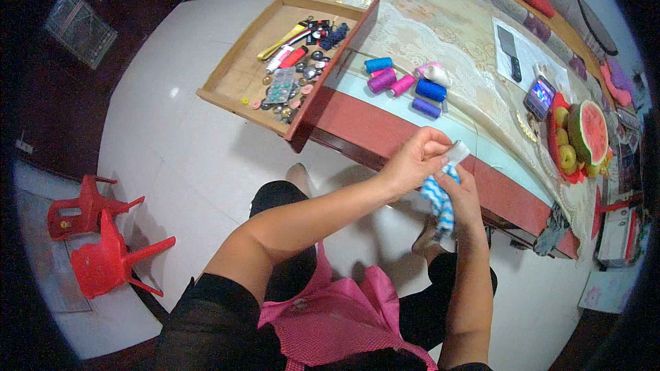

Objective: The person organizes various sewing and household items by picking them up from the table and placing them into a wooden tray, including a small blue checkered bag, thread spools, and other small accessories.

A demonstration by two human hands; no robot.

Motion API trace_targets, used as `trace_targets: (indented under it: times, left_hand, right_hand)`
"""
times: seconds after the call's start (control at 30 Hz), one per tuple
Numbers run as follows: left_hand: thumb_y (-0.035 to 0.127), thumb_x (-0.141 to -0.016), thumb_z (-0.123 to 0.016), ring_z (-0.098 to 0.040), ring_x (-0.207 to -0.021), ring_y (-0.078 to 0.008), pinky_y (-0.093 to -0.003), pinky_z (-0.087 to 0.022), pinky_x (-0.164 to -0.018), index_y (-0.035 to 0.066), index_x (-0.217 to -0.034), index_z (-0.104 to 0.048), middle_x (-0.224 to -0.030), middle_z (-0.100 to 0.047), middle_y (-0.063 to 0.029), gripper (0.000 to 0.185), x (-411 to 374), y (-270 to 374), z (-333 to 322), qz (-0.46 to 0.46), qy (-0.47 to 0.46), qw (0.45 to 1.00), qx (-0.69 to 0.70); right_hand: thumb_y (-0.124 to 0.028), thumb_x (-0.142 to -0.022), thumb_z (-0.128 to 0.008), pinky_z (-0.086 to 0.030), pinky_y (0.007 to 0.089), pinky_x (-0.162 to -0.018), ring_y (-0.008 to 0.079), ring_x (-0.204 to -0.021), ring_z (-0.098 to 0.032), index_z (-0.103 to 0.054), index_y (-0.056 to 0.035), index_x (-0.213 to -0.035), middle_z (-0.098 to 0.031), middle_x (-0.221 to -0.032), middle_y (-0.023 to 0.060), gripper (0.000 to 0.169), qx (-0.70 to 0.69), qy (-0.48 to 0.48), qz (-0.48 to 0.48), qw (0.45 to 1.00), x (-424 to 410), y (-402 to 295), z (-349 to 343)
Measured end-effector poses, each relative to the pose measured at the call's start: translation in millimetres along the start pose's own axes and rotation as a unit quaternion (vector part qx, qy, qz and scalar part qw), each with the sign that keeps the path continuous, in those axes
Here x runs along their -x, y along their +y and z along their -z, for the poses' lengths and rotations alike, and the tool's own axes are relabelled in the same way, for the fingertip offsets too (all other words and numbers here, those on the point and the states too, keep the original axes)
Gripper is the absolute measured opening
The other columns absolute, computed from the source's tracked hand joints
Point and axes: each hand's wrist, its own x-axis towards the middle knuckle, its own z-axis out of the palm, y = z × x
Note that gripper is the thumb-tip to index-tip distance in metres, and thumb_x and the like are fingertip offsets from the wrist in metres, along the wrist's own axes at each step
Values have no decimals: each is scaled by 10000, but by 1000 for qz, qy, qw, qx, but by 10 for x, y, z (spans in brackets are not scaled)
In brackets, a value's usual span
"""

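Between my two hands hangs a small knitted sock (438, 201), striped blue and white with a white cuff. My left hand (415, 159) pinches it just below the cuff, thumb and fingers together. Lower down, my right hand (464, 196) grips the striped part with the thumb across it. Both hands are just off the table's red front edge (368, 126). On the table beyond them lie several thread spools (430, 90) in blue, pink, purple and white. Whether a needle is in my fingers is too small to tell.
An open wooden drawer (232, 62) at left holds buttons, a blister pack and straps. Farther right are a cleaver (508, 51), a phone (540, 97), cut watermelon (590, 131) and pears. A grey cloth (553, 232) hangs at the table corner. Red plastic stools (100, 257) stand at left.
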Motion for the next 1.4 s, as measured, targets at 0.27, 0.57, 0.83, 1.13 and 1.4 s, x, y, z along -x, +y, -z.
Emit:
trace_targets:
  times: [0.27,0.57,0.83,1.13,1.4]
  left_hand:
    - [140,-894,-526,-523,-909,-71,-239,-443,-795,13,-1134,-532,-990,-586,-9,272,71,-2,106,17,-108,993,-52]
    - [204,-934,-442,-597,-646,-136,-259,-498,-561,49,-1082,-508,-837,-604,-65,224,172,861,517,-112,100,987,49]
    - [223,-881,-544,-537,-580,-115,-253,-443,-511,29,-934,-600,-729,-576,-34,209,-39,1649,1842,-92,286,945,-132]
    - [189,-813,-582,-544,-732,-137,-289,-439,-645,9,-979,-615,-812,-608,-55,248,-630,1288,2238,5,284,849,-446]
    - [112,-815,-484,-515,-1060,-336,-388,-404,-900,13,-1094,-535,-1108,-546,-213,300,-655,1098,2294,-102,82,667,-734]
  right_hand:
    - [-220,-796,-611,-450,213,-555,75,-647,-561,-577,-33,-1008,-604,-804,6,285,-28,-63,-77,995,41,22,116]
    - [-242,-810,-607,-426,199,-417,63,-536,-524,-534,-42,-1175,-558,-739,-8,423,-35,-139,-56,988,74,-162,-30]
    - [-202,-825,-594,-442,212,-668,79,-732,-546,-594,-26,-1104,-599,-858,8,329,11,-208,-38,977,72,-84,-128]
    - [-197,-832,-584,-435,257,-793,117,-877,-548,-595,-28,-1095,-604,-1005,43,312,50,-201,-34,978,33,-54,-47]
    - [-188,-837,-571,-426,248,-795,109,-876,-542,-594,-33,-1092,-603,-988,34,299,45,-218,-40,974,51,-118,-19]
